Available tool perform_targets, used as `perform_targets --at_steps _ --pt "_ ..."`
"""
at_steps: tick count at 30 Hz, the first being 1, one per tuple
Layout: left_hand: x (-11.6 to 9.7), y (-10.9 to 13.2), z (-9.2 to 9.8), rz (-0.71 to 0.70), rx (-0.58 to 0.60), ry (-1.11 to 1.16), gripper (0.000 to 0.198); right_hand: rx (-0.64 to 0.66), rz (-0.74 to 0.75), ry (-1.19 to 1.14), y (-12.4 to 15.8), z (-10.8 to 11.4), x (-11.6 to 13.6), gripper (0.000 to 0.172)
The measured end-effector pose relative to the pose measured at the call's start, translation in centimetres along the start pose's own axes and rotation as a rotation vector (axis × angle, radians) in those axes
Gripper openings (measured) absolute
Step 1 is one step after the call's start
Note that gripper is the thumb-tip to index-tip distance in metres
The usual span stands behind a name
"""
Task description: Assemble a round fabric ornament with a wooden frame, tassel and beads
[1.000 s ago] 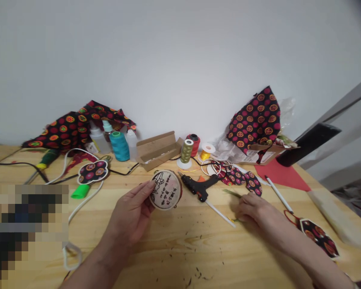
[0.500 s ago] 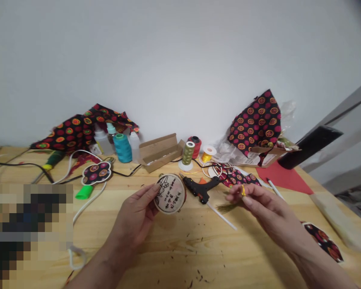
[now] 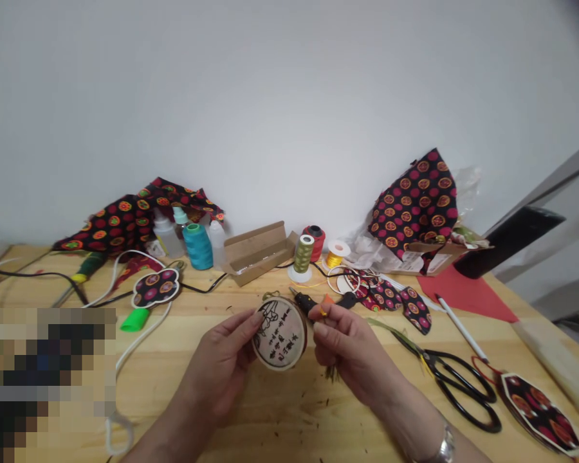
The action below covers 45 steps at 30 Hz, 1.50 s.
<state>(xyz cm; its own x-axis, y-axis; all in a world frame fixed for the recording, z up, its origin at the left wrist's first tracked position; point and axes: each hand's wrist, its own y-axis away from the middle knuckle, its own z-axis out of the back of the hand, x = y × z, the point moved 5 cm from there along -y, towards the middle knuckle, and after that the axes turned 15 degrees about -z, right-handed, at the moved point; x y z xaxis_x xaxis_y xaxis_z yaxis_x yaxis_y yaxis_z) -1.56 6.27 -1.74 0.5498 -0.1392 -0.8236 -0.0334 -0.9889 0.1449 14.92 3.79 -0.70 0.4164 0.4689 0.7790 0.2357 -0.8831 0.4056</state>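
Observation:
My left hand (image 3: 222, 350) is closed on the left edge of a small round hoop (image 3: 280, 335), its thumb on the face. Cream cloth in the hoop bears a black line drawing and written characters. Just right of it, my right hand (image 3: 361, 354) pinches a tassel (image 3: 331, 373). Its yellow tie shows at the fingertips, and olive strands hang below the palm; the rest is hidden by the fingers. A black glue gun (image 3: 301, 299) lies behind, partly covered by my right hand. Black-handled scissors (image 3: 466, 389) rest right of my right forearm, near olive threads.
Thread spools in teal (image 3: 199, 247), olive (image 3: 303, 254), red and yellow stand along the wall beside an open cardboard box (image 3: 260, 251). Patterned fabric (image 3: 417, 199) is heaped at both sides. A flower-shaped piece (image 3: 155, 287), a green cap (image 3: 134, 319) and white cord lie left. A white pen (image 3: 462, 326) lies right.
My right hand has moved left with the tassel, close to the hoop, and now covers part of the glue gun. The scissors have come into view. The hoop sits slightly lower in view.

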Motion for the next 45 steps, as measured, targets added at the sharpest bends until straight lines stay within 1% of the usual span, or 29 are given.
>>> perform_targets --at_steps 4,8,12,15,18,25,27,31,37,42,45 --pt "-0.1 0.3 0.0 -0.026 0.022 -0.076 0.026 -0.018 0.020 0.111 0.3 0.2 0.3 0.043" --pt "-0.2 0.2 0.1 -0.071 0.074 -0.141 0.023 -0.062 0.004 0.198 0.8 -0.1 0.8 0.042" --pt "0.0 -0.1 0.8 -0.140 0.109 -0.254 0.021 -0.093 0.013 0.248 0.9 -0.2 0.9 0.034" --pt "0.0 0.0 1.3 -0.170 0.098 -0.312 0.021 -0.130 0.036 0.285 0.9 -0.1 0.9 0.025" --pt "-0.2 0.1 1.3 -0.202 0.091 -0.321 0.020 -0.173 0.033 0.312 1.0 0.0 1.0 0.022" --pt "-0.2 0.1 1.2 -0.233 0.099 -0.314 0.016 -0.214 0.011 0.328 1.0 0.0 0.8 0.030" --pt "-0.2 0.1 1.2 -0.242 0.095 -0.335 0.016 -0.213 0.026 0.348 1.0 -0.1 0.8 0.032" --pt "-0.7 0.2 1.0 -0.258 0.071 -0.390 0.016 -0.259 0.066 0.421 1.1 0.0 0.8 0.033" --pt "-1.2 0.6 0.3 -0.261 0.030 -0.450 0.015 -0.314 0.119 0.523 0.9 0.4 0.4 0.032" --pt "-0.7 0.6 0.3 -0.216 0.025 -0.398 0.018 -0.332 0.097 0.467 0.7 0.5 0.2 0.035" --pt "-0.5 0.5 0.1 -0.212 0.059 -0.358 0.019 -0.339 0.084 0.443 0.6 0.5 0.3 0.036"
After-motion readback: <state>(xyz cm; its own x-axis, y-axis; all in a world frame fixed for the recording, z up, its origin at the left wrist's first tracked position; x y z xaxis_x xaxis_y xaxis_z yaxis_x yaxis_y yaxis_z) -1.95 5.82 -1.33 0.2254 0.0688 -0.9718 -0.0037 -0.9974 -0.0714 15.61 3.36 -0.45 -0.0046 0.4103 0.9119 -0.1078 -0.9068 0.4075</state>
